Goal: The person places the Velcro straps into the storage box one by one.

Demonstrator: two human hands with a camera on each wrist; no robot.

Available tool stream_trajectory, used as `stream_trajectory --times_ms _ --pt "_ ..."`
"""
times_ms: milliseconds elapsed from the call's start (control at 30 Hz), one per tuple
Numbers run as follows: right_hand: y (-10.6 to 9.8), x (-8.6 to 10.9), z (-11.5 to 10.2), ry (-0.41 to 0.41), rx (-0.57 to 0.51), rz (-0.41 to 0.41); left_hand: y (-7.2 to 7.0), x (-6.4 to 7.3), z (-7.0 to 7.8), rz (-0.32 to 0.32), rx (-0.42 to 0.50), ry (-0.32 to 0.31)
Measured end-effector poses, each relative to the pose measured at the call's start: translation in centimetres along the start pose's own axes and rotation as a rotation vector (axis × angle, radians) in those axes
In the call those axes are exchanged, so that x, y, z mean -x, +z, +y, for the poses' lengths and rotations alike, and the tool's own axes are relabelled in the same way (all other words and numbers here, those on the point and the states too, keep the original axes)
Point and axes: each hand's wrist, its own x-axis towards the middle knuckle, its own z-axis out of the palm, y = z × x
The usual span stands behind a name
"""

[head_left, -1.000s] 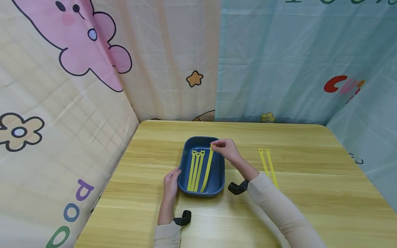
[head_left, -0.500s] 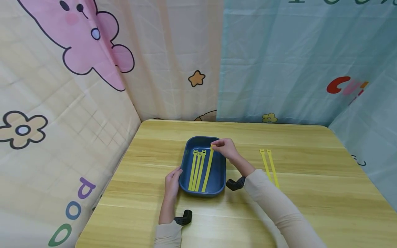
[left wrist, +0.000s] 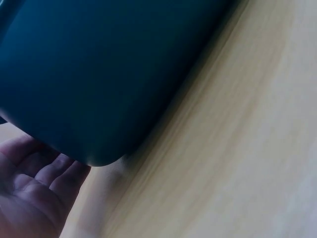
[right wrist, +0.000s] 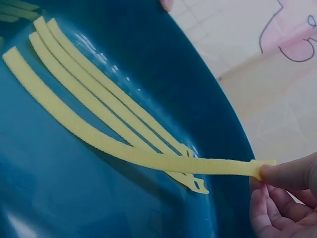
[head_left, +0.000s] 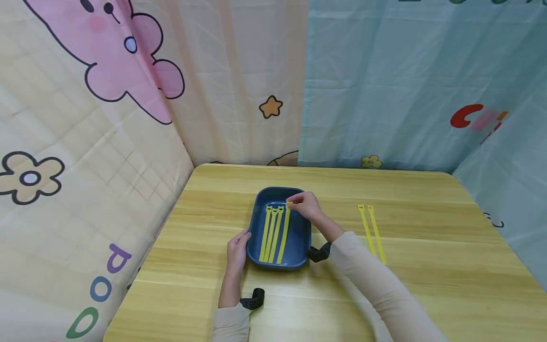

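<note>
Inside a dark blue tray (head_left: 299, 237) lie three yellow hook-and-loop cable ties (head_left: 268, 235), side by side with their slotted heads at the far end. My right hand (head_left: 305, 205) pinches a fourth yellow cable tie (right wrist: 133, 150) by its head between thumb and fingers. In the right wrist view that tie bows upward from the tray floor, its tail touching down near the other tails. My left hand (head_left: 237, 249) holds the tray's left side, thumb at the rim. Its fingers (left wrist: 59, 173) show beside the tray's outer wall in the left wrist view.
Two more yellow cable ties (head_left: 372, 232) lie on the wooden table (head_left: 427, 266) to the right of the tray, close to the right forearm. Printed curtains (head_left: 239, 85) stand behind the table and along its sides.
My right hand has shifted slightly left with the pinched cable tie, bringing it closer to the three ties in the tray. The left hand and the tray stay in place.
</note>
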Motion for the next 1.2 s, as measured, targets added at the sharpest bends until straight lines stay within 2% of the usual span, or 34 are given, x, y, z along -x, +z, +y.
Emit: stream_trajectory --times_ms 167,600,933,1200 --pt "0.5 -0.2 0.1 -0.027 0.045 0.021 0.0 -0.1 0.0 0.005 0.006 0.009" --pt "1.3 -0.7 -0.3 0.024 0.095 0.045 -0.2 0.2 -0.1 -0.040 -0.011 -0.015" --pt "2.2 -1.2 -0.1 0.053 0.179 0.069 0.0 0.0 -0.2 0.007 0.011 0.011" --pt "2.4 -1.5 -0.3 0.035 0.262 0.095 0.0 -0.1 0.1 -0.003 0.021 0.005"
